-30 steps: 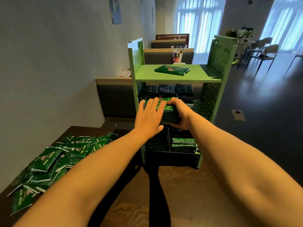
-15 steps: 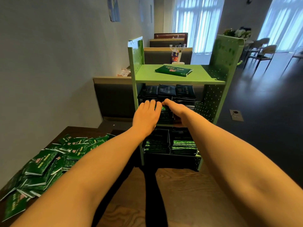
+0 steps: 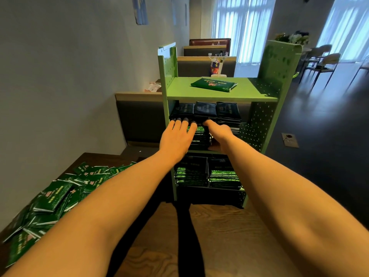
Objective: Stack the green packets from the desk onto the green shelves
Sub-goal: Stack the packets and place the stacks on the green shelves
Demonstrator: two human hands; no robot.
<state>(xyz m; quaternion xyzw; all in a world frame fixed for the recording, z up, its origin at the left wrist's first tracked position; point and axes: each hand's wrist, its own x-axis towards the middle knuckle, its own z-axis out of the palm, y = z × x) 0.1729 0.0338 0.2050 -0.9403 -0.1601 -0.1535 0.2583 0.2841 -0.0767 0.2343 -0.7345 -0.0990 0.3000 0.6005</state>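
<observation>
Green packets (image 3: 199,136) at shelf (image 3: 201,152) edge; left grip (image 3: 175,136) flat atop; right grip (image 3: 218,132) unclear.

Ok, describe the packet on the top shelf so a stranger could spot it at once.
Find the green shelf unit straight ahead. On its top board lies one green packet, flat and slightly askew. Unlike the packets on the shelves below, which sit in stacks, it lies alone.
</observation>
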